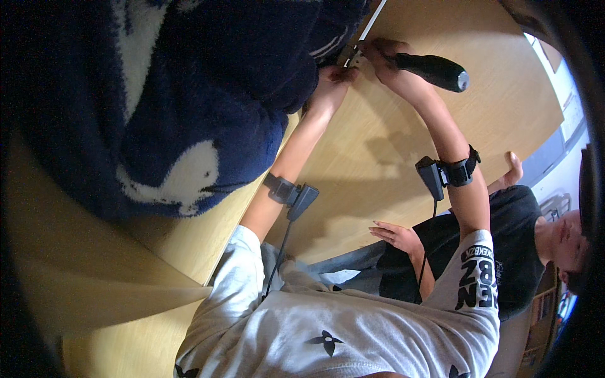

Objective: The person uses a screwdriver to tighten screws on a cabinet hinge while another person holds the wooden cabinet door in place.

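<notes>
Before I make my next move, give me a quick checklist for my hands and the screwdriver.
1. Screwdriver in the right hand: ok, its black handle sticks out to the right.
2. Screwdriver tip seated: cannot tell, the right hand hides it.
3. Left hand at the metal fitting: ok, though how firmly it holds cannot be told.
4. Blue-and-white blanket clear of the work: not ok, it bunches right beside the left hand.
5. Co-worker's nearer hand clear of the fitting: ok, well away from it.
6. Left forearm's cable clear of both hands: ok, it runs down toward the shirt.
</notes>
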Action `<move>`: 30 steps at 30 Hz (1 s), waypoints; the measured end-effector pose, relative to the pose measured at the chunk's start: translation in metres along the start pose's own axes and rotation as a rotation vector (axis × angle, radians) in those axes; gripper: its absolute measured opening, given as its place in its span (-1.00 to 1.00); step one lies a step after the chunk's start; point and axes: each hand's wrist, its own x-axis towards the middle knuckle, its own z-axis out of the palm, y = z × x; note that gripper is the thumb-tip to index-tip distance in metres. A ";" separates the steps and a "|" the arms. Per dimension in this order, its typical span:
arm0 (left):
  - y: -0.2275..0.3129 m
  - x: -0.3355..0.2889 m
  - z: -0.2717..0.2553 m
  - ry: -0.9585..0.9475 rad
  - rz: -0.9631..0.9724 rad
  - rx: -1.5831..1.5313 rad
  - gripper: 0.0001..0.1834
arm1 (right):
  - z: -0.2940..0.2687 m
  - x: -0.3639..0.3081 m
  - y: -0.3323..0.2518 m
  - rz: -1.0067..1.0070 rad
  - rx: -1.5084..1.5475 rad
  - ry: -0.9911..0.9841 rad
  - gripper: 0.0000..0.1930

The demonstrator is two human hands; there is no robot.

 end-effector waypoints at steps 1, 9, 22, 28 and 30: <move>0.001 -0.001 0.002 0.016 0.002 -0.011 -0.84 | -0.001 -0.001 0.000 0.004 -0.003 0.002 -0.79; -0.029 0.023 -0.006 -0.155 0.167 -0.433 -0.83 | 0.003 0.016 -0.047 0.092 -0.403 -0.152 -0.88; 0.002 -0.009 -0.011 0.001 0.285 0.422 -0.92 | 0.003 0.007 -0.039 0.108 -0.329 -0.131 -0.86; 0.010 -0.028 -0.016 -0.036 0.577 0.122 -0.86 | -0.007 0.007 -0.051 0.102 -0.350 -0.098 -0.90; -0.013 -0.032 -0.028 0.104 0.730 0.329 -0.75 | -0.007 0.014 -0.062 0.049 -0.337 -0.074 -0.90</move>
